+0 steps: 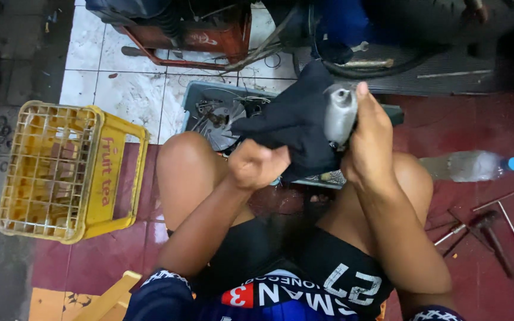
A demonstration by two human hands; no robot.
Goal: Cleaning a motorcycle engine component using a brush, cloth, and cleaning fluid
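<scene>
Two hands work at the middle of the frame, above the person's bare knees. The left hand [256,164] is closed into a fist on a black rag [295,122], bunching its lower edge. The right hand [369,139] is wrapped around a grey metal part [340,113], thumb up along its side, holding it upright against the rag, which drapes over the part's left side. Behind the hands, in the upper middle, a grey tray [197,95] lies on the floor with a round metal disc [218,122] and small bits in it. A yellow crate [66,169] stands at the left edge on the red and white floor tiles. A clear bottle [468,166] with a blue cap lies on its side at the right, and thin metal rods [495,223] lie below it at lower right. A red frame [197,41] of a machine stands at the top of the frame.
</scene>
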